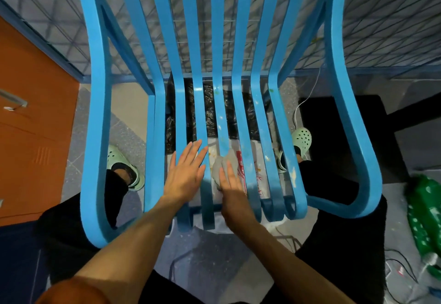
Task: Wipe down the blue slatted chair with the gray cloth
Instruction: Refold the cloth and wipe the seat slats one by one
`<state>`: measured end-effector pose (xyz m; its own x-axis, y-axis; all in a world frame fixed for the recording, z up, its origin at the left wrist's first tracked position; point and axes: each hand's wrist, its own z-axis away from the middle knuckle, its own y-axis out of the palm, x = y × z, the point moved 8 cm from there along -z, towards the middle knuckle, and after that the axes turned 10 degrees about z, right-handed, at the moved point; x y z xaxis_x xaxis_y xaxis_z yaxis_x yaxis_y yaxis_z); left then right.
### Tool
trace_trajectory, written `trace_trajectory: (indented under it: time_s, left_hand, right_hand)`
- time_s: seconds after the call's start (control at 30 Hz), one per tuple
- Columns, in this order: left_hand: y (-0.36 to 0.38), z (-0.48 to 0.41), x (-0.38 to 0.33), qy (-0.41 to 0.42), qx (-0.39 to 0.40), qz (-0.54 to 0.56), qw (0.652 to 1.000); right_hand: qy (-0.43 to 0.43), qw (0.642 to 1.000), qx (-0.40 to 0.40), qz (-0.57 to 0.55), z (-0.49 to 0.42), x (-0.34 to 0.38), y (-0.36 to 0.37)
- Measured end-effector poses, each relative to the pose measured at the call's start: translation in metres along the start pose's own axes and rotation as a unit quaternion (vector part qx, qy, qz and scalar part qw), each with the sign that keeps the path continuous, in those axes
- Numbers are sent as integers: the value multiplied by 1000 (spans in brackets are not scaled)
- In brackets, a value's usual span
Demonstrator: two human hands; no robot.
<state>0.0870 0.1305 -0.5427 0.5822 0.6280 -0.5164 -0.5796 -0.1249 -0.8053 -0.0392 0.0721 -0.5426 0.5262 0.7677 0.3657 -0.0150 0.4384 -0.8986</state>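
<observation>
Right hand (232, 184) presses flat, fingers extended, on the gray cloth (225, 159), which lies bunched on a middle seat slat of the blue slatted chair (100, 113) near its front edge; left hand (185, 175) rests open-palmed on the adjacent slats, mint-green clogs (301, 140) flanking the seat on the floor.

A lived-in domestic room is shown. An orange cabinet (35, 125) with a metal handle (14, 102) is seen at left, over a speckled tiled floor (88, 125). A black mat (338, 117), a white cable (307, 94) and a green bottle (422, 220) are seen on the floor at right. Black plastic bags (229, 113) are seen under the chair (100, 89). Clogs (301, 140) are worn. A wire grid (176, 29) is seen behind.
</observation>
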Motion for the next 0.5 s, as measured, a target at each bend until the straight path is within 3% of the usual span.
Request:
trace_trajectory:
  time_s: [0.13,0.37,0.5]
  left_hand:
    - [-3,0,-3,36,-29,-22,999]
    - [-5,-3,-5,35,-35,-18,999]
    - [-5,0,-1,42,-52,-25,997]
  right_hand:
    - [7,998,1,-56,-7,-6,2]
    - [-11,999,-36,8,-63,-6,-18]
    - [3,999,1,-33,-82,0,-30]
